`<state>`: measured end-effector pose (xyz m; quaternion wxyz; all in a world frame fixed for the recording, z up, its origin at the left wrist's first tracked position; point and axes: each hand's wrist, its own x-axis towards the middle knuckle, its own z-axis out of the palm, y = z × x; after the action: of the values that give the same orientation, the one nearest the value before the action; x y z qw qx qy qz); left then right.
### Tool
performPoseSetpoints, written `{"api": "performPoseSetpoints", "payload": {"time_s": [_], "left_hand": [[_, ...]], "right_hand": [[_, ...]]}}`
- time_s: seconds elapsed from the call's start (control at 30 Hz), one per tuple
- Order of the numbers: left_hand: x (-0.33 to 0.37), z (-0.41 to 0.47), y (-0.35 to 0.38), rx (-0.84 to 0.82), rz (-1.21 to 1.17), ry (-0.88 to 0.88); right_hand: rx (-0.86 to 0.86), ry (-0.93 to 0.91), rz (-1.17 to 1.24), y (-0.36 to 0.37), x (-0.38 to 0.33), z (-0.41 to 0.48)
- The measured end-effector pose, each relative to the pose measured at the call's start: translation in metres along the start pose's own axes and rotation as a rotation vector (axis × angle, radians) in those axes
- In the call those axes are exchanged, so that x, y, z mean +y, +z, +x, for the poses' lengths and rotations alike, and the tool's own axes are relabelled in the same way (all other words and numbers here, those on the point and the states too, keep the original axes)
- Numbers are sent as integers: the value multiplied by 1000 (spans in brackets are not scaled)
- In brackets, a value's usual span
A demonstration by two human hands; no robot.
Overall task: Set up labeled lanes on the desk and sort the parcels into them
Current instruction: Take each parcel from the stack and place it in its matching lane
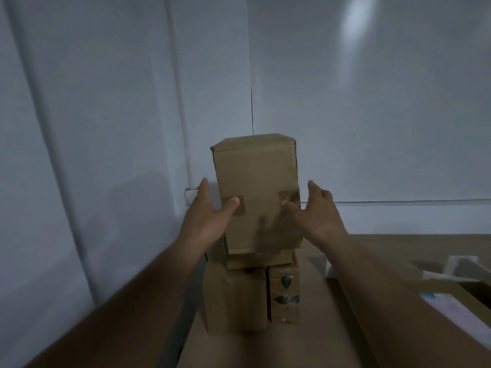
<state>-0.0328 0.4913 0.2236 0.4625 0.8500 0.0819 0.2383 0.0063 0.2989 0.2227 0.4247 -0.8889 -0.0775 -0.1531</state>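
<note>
A tall brown cardboard parcel (256, 181) stands upright on top of a stack of parcels near the wall. Beneath it lie a flat parcel (261, 261), a plain brown parcel (235, 298) and a taped parcel with dark leaf marks (284, 293). My left hand (208, 211) is at the tall parcel's left side, thumb on the front face over a tape patch, fingers straight along the side. At the parcel's right side is my right hand (313, 208), with spread fingers and the thumb touching the front near another tape patch.
The stack stands on a brown desk (372, 251) close to a pale wall. To the right lie white label stands (462, 264) and a paper sheet with a blue corner (457, 312). A white bracket (190, 195) sits on the wall behind my left hand.
</note>
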Motion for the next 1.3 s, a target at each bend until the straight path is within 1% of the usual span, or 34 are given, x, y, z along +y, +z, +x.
{"api": "performPoseSetpoints", "payload": {"time_s": [0.13, 0.23, 0.3, 0.37, 0.47, 0.57, 0.73, 1.0, 1.13, 1.3], "left_hand": [[-1, 28, -2, 21, -139, -67], [-7, 47, -2, 13, -175, -94], [-8, 53, 2, -33, -219, -63], [-7, 53, 8, -81, -274, 13], [-5, 49, 13, -80, -380, 48], [-1, 36, 8, -86, -430, 66], [13, -20, -15, -124, -494, 86], [17, -143, -69, -145, -509, 156], [-3, -209, -92, -157, -544, 145], [-46, -289, -98, -159, -627, 66]], "right_hand": [[3, 11, 170, 6, -2, 30], [-7, 18, 339, 12, -4, 50], [-23, 3, 397, 19, -5, 57], [-28, -12, 424, 25, -6, 59], [-20, -37, 445, 29, -7, 54], [13, -56, 453, 23, -8, 37], [39, -86, 448, -1, -18, -21], [94, -125, 470, -29, -34, -157], [103, -118, 483, -27, -38, -230], [13, -56, 534, -6, -19, -319]]}}
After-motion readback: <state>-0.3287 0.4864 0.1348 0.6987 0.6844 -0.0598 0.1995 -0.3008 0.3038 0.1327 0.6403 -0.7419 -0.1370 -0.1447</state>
